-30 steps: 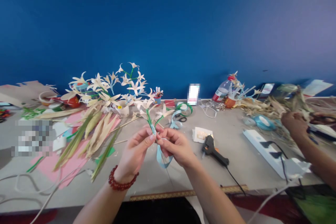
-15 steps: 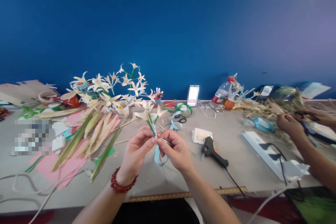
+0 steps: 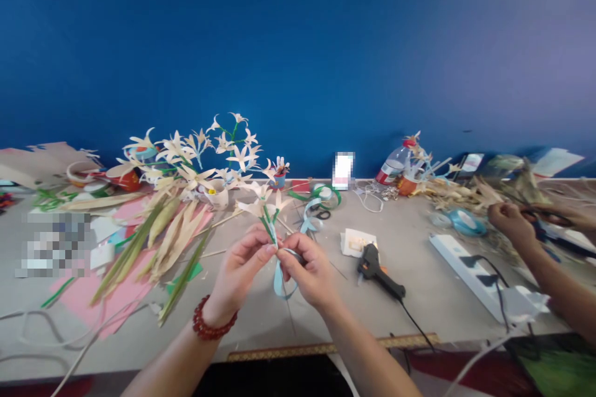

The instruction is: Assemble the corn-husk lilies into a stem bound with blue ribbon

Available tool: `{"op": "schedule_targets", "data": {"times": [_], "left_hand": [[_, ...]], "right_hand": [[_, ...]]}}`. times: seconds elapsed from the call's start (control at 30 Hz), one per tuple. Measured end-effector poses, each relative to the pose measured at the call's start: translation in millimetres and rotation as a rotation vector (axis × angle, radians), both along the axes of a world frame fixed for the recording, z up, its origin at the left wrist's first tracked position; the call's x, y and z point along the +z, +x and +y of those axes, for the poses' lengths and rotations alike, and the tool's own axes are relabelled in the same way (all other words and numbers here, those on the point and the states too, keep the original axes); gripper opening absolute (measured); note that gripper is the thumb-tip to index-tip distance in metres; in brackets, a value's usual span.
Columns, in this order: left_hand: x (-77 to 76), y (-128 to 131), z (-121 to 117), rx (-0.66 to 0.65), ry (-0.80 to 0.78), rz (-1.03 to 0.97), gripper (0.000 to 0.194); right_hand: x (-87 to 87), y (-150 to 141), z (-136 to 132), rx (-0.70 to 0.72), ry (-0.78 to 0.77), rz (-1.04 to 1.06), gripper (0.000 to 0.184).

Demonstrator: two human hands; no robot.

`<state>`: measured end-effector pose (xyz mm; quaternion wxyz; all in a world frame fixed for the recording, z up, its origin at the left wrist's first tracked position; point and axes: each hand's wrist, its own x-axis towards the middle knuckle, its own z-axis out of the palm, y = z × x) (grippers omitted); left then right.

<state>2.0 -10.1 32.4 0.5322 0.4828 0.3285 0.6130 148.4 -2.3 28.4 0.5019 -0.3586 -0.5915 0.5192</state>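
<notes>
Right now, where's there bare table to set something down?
Bare table shows between the glue gun and the white power strip, and nearer you, between your right forearm and the gun's cord. It's crowded at left, with husks over pink paper, and around a co-worker's hand.

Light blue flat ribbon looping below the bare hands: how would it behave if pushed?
The light blue flat ribbon would probably fold rather than resist, since it hangs in a loose curve by the bare right hand. It looks thin, so likely light and apt to twist.
</notes>
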Motion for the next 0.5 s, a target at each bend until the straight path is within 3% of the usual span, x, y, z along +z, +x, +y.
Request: {"op": "schedule_targets", "data": {"times": [0.17,0.37,0.5], "left_hand": [[1.4,-3.1,0.2,0.093,0.07,0.119,0.006],[-3.9,-2.2,1.5,0.007,0.04,0.079,0.006],[-2.0,-2.8,3.3,0.068,0.06,0.081,0.005]], "right_hand": [[-1.8,0.4,-1.3,-0.042,0.065,-0.034,0.028],[-0.7,1.5,-2.6,-0.027,0.027,0.007,0.029],[0.9,1.7,-3.0,-0.046,0.024,0.01,0.028]]}}
